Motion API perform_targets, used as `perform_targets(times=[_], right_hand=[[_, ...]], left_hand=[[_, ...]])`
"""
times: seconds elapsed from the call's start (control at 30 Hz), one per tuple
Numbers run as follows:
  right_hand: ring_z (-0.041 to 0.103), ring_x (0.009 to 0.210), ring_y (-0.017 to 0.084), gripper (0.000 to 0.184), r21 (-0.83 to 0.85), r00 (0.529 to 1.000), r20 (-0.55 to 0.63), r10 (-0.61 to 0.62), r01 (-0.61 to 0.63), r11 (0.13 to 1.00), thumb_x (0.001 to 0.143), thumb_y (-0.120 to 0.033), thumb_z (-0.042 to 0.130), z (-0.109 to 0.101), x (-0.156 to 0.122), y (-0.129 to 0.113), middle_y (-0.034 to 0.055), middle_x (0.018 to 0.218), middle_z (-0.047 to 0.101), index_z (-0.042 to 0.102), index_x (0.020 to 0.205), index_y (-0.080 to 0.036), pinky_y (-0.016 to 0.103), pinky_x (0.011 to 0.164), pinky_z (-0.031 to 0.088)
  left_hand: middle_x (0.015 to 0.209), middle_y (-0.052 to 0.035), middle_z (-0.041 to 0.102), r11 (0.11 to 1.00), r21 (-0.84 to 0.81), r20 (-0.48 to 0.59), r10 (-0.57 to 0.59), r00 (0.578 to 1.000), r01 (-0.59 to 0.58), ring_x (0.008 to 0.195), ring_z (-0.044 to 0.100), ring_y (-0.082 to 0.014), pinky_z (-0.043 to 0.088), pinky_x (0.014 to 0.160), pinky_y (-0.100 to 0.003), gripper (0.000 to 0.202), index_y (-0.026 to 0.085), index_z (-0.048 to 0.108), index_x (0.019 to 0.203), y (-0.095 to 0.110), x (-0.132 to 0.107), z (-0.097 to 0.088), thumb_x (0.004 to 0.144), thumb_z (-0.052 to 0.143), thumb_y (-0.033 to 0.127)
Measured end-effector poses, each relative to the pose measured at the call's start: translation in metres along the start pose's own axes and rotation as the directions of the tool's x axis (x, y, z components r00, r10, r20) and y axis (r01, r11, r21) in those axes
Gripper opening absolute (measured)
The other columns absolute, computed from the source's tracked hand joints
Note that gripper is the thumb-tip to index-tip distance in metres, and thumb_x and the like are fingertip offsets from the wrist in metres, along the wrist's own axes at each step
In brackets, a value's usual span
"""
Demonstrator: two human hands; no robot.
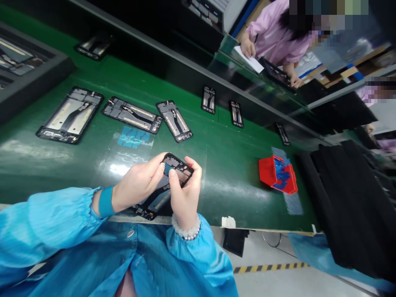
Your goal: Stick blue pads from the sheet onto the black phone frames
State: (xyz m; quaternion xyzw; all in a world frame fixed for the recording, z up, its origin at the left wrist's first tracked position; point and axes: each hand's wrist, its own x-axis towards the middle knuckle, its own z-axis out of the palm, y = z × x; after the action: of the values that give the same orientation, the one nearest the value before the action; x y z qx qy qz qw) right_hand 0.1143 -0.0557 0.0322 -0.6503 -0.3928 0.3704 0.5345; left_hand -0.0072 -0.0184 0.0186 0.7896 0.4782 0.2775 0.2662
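Note:
Both my hands are closed around a phone frame (159, 197), held tilted over the table's front edge. My left hand (137, 181) grips its left side, fingertips near the upper end. My right hand (186, 194) wraps the right side, its thumb pressing on the inner face. A small blue piece (168, 168) shows on the frame between my fingertips and thumb; which hand touches it I cannot tell. Just beyond lie several blue film pieces (133, 137) on a clear sheet. Behind them are more phone frames, one at left (70, 115), one in the middle (133, 114) and one at right (175, 121).
A red bin (266, 172) with blue pieces stands on the green table (229, 165). Smaller-looking phone frames lie along the back, including one (208, 100). A dark tray (58, 62) is at left, black stacked material (349, 206) at right. Across the divider, a person in pink (269, 29) works.

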Motion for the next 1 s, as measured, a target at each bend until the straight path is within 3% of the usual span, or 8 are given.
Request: perform_targets(times=[0.1,0.23,0.37,0.47,0.57,0.63,0.8,1.0], right_hand=[[0.065,0.073,0.011,0.039,-0.013,1.0,-0.025,-0.013,0.013,1.0,0.072,-0.026,0.063,0.001,0.002,0.001,0.0022,0.088,0.064,0.043,0.105,-0.021,0.025,0.067,0.054],[0.063,0.065,0.01,0.039,0.045,0.999,-0.034,0.03,-0.029,0.999,0.067,-0.032,0.07,0.001,0.009,0.006,-0.0039,0.076,0.062,0.041,0.091,-0.022,0.021,0.06,0.052],[0.064,0.071,0.011,0.034,0.066,0.998,0.008,0.069,-0.07,0.995,0.073,-0.034,0.065,-0.003,0.013,0.013,-0.0024,0.08,0.063,0.041,0.094,-0.022,0.024,0.066,0.053],[0.062,0.089,0.016,0.033,-0.123,0.996,0.023,-0.087,0.089,0.988,0.078,-0.032,0.059,-0.009,0.013,0.016,0.0063,0.099,0.062,0.045,0.106,-0.02,0.031,0.078,0.053],[0.051,0.11,0.021,0.037,-0.446,0.902,0.029,-0.432,0.398,0.802,0.081,-0.026,0.059,-0.015,0.012,0.015,0.0117,0.114,0.055,0.051,0.116,-0.019,0.039,0.093,0.045],[0.05,0.106,0.021,0.026,-0.57,0.817,0.138,-0.56,0.528,0.629,0.083,-0.023,0.058,-0.018,0.01,0.012,0.008,0.105,0.059,0.059,0.109,-0.024,0.04,0.093,0.043],[0.051,0.098,0.021,0.014,-0.669,0.737,0.321,-0.595,0.621,0.408,0.087,-0.023,0.054,-0.016,0.009,0.003,0.0034,0.089,0.066,0.067,0.09,-0.027,0.038,0.086,0.04],[0.053,0.092,0.018,0.015,-0.671,0.66,0.395,-0.639,0.682,0.29,0.089,-0.02,0.052,-0.012,0.011,-0.003,0.0026,0.081,0.067,0.065,0.082,-0.022,0.032,0.082,0.04]], left_hand=[[0.117,-0.0131,0.067,0.997,-0.021,0.026,0.07,0.997,-0.069,0.099,0.067,-0.0235,0.051,0.084,-0.029,0.047,0.008,0.049,0.13,0.002,0.001,-0.003,0.094,0.027,0.029],[0.127,-0.0136,0.06,0.985,-0.125,0.165,0.137,0.977,-0.117,0.109,0.062,-0.0239,0.049,0.089,-0.03,0.051,0.008,0.037,0.14,0.004,0.002,-0.01,0.093,0.029,0.027],[0.113,-0.01,0.068,0.971,-0.232,0.232,0.113,0.966,-0.058,0.089,0.068,-0.0207,0.053,0.074,-0.025,0.059,0.012,0.028,0.145,-0.001,0.001,-0.01,0.089,0.039,0.028],[0.086,-0.002,0.072,0.955,-0.285,0.275,-0.006,0.961,0.087,0.062,0.065,-0.0155,0.05,0.055,-0.021,0.061,0.014,0.028,0.145,-0.003,0.001,-0.007,0.088,0.041,0.032],[0.084,-0.0012,0.071,0.943,-0.298,0.28,-0.061,0.958,0.147,0.063,0.064,-0.0154,0.049,0.056,-0.021,0.06,0.014,0.033,0.144,-0.002,0.002,-0.006,0.087,0.043,0.033],[0.088,-0.0031,0.071,0.946,-0.288,0.261,-0.069,0.963,0.147,0.069,0.065,-0.0166,0.05,0.062,-0.023,0.06,0.013,0.035,0.143,0.0,0.002,-0.006,0.086,0.043,0.032],[0.082,-0.0065,0.07,0.965,-0.241,0.233,-0.045,0.971,0.103,0.067,0.066,-0.0192,0.051,0.062,-0.027,0.062,0.006,0.032,0.143,0.004,0.001,-0.007,0.086,0.039,0.031],[0.094,-0.0133,0.071,0.986,-0.166,0.22,0.026,0.975,0.011,0.076,0.068,-0.0208,0.052,0.068,-0.028,0.061,0.002,0.028,0.144,0.002,-0.001,-0.003,0.088,0.035,0.026]])
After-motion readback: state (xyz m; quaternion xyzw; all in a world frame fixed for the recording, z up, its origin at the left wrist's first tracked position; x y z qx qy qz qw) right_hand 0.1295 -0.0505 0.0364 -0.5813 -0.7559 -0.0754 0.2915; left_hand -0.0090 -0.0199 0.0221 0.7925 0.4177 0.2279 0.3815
